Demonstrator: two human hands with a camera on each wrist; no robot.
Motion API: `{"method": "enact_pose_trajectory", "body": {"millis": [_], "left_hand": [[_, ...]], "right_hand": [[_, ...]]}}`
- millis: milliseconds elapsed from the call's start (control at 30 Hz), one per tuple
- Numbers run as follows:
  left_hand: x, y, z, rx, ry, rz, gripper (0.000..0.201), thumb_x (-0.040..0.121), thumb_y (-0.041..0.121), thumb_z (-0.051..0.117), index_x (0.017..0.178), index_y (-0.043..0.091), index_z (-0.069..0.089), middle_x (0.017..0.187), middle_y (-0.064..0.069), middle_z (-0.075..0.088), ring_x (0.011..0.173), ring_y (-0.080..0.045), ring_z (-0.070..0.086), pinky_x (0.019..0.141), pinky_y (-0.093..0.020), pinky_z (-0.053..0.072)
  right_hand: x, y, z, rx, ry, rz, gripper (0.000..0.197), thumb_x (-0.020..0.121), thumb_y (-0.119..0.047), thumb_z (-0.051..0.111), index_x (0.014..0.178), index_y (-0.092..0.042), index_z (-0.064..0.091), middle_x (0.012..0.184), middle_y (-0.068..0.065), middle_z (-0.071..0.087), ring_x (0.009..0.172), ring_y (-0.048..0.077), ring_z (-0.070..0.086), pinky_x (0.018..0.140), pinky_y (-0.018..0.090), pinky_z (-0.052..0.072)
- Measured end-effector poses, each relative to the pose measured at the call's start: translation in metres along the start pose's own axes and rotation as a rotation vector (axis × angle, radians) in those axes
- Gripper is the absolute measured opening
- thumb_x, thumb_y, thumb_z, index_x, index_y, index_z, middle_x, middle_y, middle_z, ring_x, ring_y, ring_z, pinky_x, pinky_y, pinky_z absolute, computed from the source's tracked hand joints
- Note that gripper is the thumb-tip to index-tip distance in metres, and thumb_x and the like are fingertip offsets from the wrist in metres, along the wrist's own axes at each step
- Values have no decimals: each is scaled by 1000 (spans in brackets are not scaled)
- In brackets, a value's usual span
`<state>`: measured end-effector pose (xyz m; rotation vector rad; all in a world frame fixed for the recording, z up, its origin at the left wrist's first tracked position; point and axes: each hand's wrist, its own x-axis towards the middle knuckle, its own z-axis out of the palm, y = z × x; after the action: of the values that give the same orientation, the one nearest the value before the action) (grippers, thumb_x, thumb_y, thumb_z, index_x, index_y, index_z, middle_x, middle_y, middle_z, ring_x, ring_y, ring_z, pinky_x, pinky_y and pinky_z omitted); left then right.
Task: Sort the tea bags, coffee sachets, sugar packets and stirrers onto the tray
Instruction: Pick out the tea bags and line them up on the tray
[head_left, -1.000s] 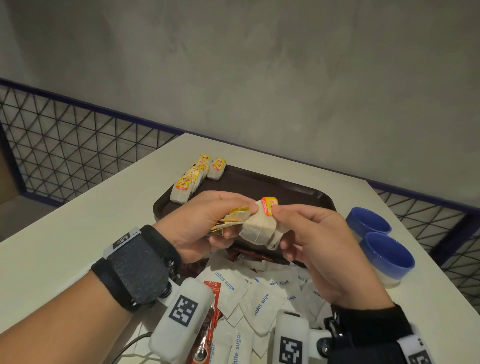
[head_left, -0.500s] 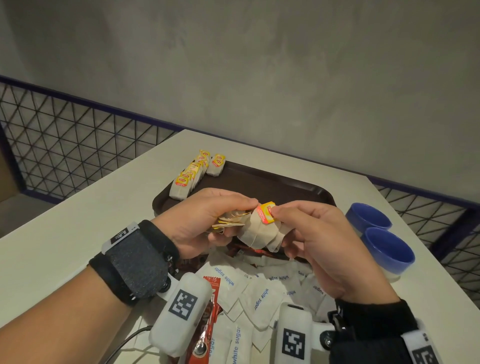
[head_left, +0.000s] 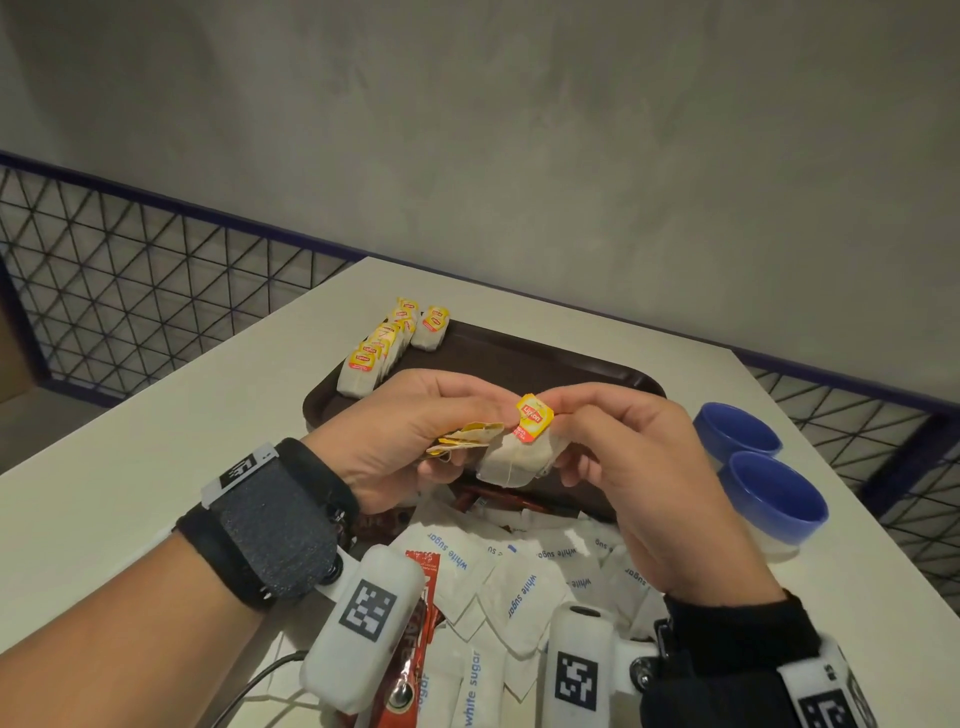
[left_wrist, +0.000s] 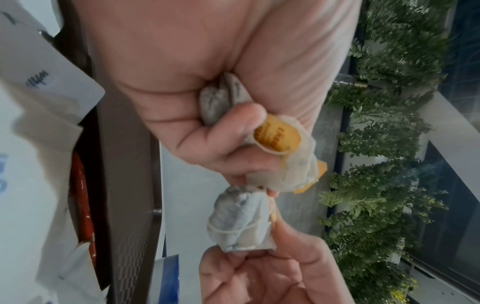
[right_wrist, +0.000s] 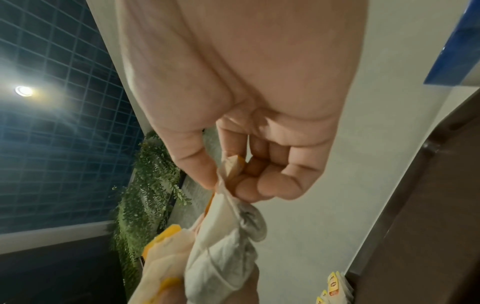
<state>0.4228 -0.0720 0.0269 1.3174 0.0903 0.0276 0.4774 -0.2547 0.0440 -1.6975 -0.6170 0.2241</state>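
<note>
The right hand is pinching one tea bag by its tag, easing it rightward from the bunch the left hand is clutching over the tray.

The left hand and right hand meet above the near part of the tray, which lies on the desk. Between the two hands hangs a tea bag; a bunch of tea bags sits in the left hand. Beyond the left hand, a row of tea bags lies at the tray's far left corner. Below both wrists lie sugar packets. To the right of the right hand stand two cups.
</note>
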Motion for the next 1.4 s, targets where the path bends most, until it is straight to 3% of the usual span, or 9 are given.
{"method": "enact_pose_trajectory", "body": {"millis": [233, 300, 433, 567, 800, 967, 1067, 1133, 1400], "left_hand": [[0, 1, -1, -26, 27, 25, 13, 72, 18, 77, 83, 16, 84, 64, 0, 67, 41, -5, 46, 32, -13, 31], [-1, 2, 0, -25, 28, 29, 13, 72, 18, 77, 83, 16, 84, 65, 0, 67, 42, -5, 47, 33, -13, 31], [-3, 3, 1, -20, 28, 32, 14, 74, 16, 76, 86, 15, 83, 67, 0, 70, 42, -5, 48, 32, -13, 32], [-2, 3, 1, 3, 28, 43, 13, 75, 17, 77, 86, 17, 84, 68, 0, 70, 43, -6, 49, 33, -13, 32], [0, 0, 0, 0, 53, 41, 9, 74, 16, 77, 80, 17, 83, 67, -2, 70, 43, -5, 48, 33, -13, 32], [1, -1, -1, 23, 47, 37, 10, 73, 17, 77, 81, 16, 83, 66, -2, 69, 43, -6, 45, 32, -14, 30], [1, -1, -1, 48, 35, 35, 11, 72, 18, 78, 81, 17, 83, 65, -2, 67, 42, -7, 44, 32, -14, 28], [1, -1, -1, 48, 34, 33, 11, 72, 19, 78, 81, 17, 83, 64, -2, 66, 41, -7, 43, 32, -15, 28], [1, -1, 4, 54, 104, 55, 10, 73, 16, 79, 83, 12, 81, 68, -6, 69, 40, -6, 50, 33, -14, 33]], "right_hand": [[1, 3, 1, -131, 79, -79, 44, 94, 2, 52, 83, -29, 81, 84, 2, 75, 74, 19, 66, 67, 34, 58], [1, 7, 2, -174, 119, -109, 36, 94, -1, 58, 93, -32, 75, 86, 4, 73, 82, 31, 65, 70, 45, 58], [2, 10, 2, -141, 128, -83, 38, 88, -3, 71, 113, -29, 58, 84, 12, 69, 84, 36, 66, 73, 49, 58], [1, 8, 0, -154, 127, -107, 26, 87, -4, 77, 101, -23, 66, 80, 6, 71, 69, 22, 65, 65, 40, 59], [-1, 5, 0, -158, 35, -177, 16, 91, -14, 74, 99, -27, 80, 85, -9, 77, 84, 8, 72, 71, 18, 58], [-1, 7, 0, -156, 56, -187, 27, 89, -12, 76, 110, -27, 76, 83, -3, 75, 81, 18, 70, 75, 33, 61], [-1, 8, 2, -121, 67, -187, 33, 87, -7, 78, 113, -26, 74, 80, 6, 71, 73, 26, 64, 67, 32, 59], [-1, 8, 2, -107, 70, -179, 34, 86, -7, 79, 114, -25, 72, 80, 9, 71, 69, 18, 60, 65, 32, 58], [0, 12, 6, -129, 49, -177, 32, 87, -6, 78, 113, -23, 71, 79, 7, 73, 72, 26, 67, 69, 36, 61]]}}
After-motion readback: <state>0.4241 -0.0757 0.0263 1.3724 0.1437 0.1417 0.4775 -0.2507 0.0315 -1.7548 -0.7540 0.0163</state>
